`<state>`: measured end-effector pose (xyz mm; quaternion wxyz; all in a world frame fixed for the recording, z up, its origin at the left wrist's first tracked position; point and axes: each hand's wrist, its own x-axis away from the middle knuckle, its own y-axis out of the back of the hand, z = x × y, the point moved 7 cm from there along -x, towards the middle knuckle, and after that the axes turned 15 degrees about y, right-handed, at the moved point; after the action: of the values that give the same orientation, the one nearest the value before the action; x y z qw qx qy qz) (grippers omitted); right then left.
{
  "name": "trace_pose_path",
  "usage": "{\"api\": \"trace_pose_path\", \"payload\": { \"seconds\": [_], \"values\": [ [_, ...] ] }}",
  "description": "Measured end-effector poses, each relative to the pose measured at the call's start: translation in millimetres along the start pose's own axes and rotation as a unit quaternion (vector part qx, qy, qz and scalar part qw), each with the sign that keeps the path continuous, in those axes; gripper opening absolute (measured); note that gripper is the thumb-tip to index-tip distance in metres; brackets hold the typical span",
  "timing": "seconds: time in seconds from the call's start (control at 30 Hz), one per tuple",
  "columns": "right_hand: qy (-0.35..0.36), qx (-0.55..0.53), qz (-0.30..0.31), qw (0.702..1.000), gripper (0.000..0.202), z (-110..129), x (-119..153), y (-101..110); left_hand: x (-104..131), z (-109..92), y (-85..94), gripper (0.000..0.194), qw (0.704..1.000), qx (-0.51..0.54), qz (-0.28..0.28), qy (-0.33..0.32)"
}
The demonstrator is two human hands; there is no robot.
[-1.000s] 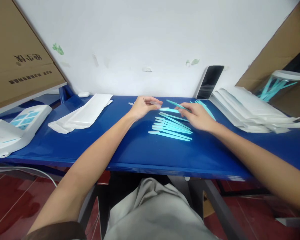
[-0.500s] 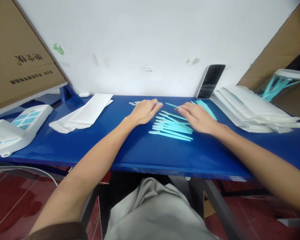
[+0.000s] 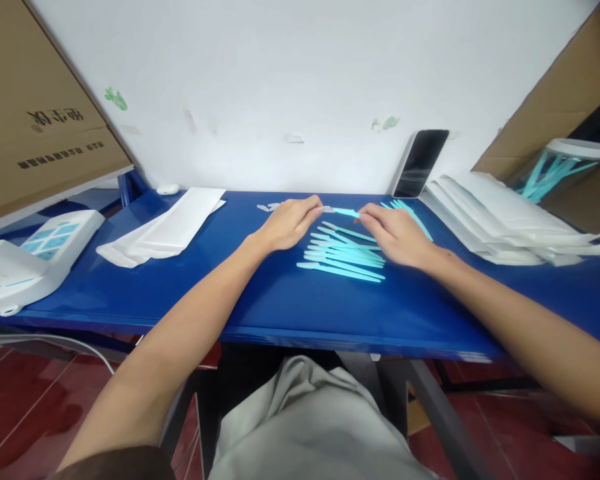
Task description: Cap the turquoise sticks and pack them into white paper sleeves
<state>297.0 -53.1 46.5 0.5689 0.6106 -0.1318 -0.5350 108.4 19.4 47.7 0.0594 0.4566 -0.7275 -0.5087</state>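
At 12 o'clock from the razor pile [image 3: 343,257], left hand [image 3: 291,223] fingers pinch a clear cap [image 3: 328,209], right hand [image 3: 400,235] fingers grip a turquoise eyebrow razor [image 3: 347,213] end to end with it, probably for alignment.

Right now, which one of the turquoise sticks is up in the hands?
The turquoise stick pinched in the right hand, pointing at the left hand. The other sticks lie on the blue table or sit in the jar.

On the body side of the fingers [image 3: 310,203], fanned turquoise sticks [image 3: 345,253] block the desk [image 3: 290,310]; nearer still, a bare strip allows passage. Beyond the fingers rises a wall [image 3: 260,80]; rightward, a phone [image 3: 421,164] and white packets [image 3: 515,213] obstruct.
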Motion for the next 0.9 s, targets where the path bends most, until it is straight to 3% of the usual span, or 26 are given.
{"api": "trace_pose_path", "payload": {
  "seconds": [0.1, 0.3, 0.73, 0.9],
  "values": [
    [-0.018, 0.013, 0.000, 1.000, 0.037, -5.5, 0.4, 1.2, -0.6, -0.4, 0.4, 0.034, 1.000, -0.006, -0.018, -0.015],
    [-0.011, 0.017, 0.056, 0.998, 0.043, -9.6, 0.7, -4.6, -0.9, 0.1, -1.5, 0.035, 0.998, -0.029, -0.038, -0.041],
    [-0.033, 0.065, 0.103, 0.992, 0.047, -7.8, 0.1, 0.3, -0.6, 0.3, -1.0, 0.037, 0.997, -0.053, -0.047, -0.035],
    [-0.017, 0.062, 0.126, 0.990, 0.049, -4.1, 0.9, -6.5, 1.3, -8.9, -12.6, 0.038, 0.994, -0.079, -0.031, -0.069]
  ]
}}
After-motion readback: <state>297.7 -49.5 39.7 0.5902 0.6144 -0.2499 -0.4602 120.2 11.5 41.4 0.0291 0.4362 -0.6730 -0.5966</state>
